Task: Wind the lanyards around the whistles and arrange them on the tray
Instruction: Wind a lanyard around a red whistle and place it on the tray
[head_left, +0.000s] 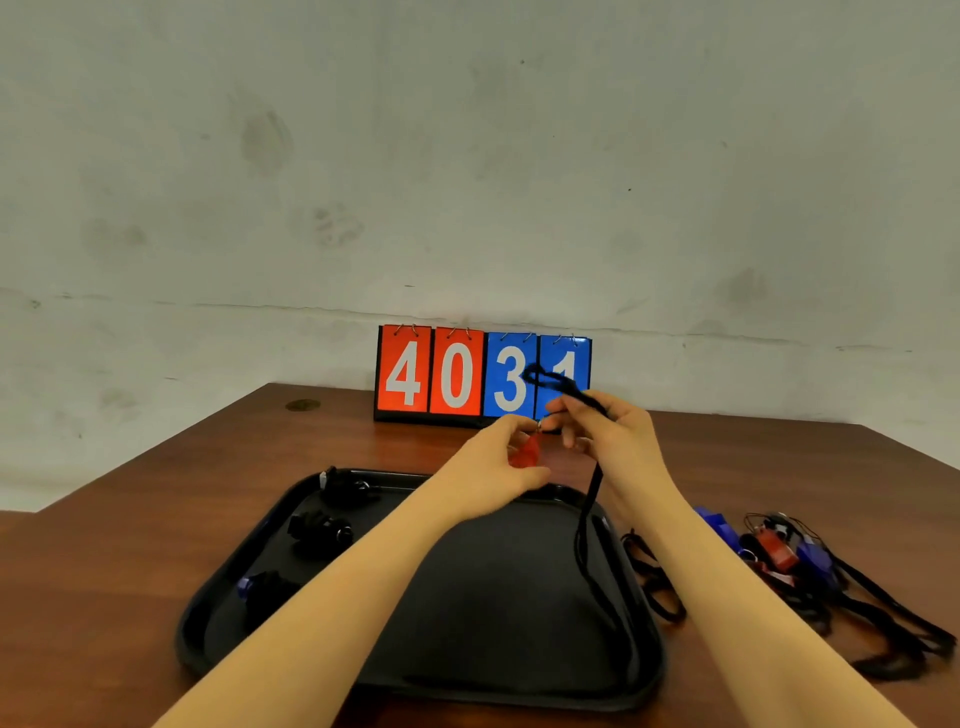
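- Whistles already wound in black cord lie in a column along the left edge of the black tray: one near the far left corner, one below it, and a third with a blue-purple end nearest the person. Which way each points is too dark to tell.
- Left hand is raised above the tray's far edge, fingers curled, pinching a red whistle between thumb and fingertips. The whistle's long axis runs roughly up and away from the person, its ring end at the top toward the right hand; most of its body is hidden by the fingers.
- Black lanyard runs from the ring up through the right hand, loops in a blur in front of the scoreboard, and a long strand hangs down over the tray's right side toward its near right corner.
- Right hand, just beside the left one and close to it, has its fingers loosely curled round the lanyard, forefinger and thumb near the whistle's ring.
- Scoreboard stands at the table's far edge against the wall, showing 40 on red and 31 on blue.
- Right of the tray, on the table, lies a tangled heap of unwound whistles, red and blue, with loose black lanyards trailing toward the right edge.
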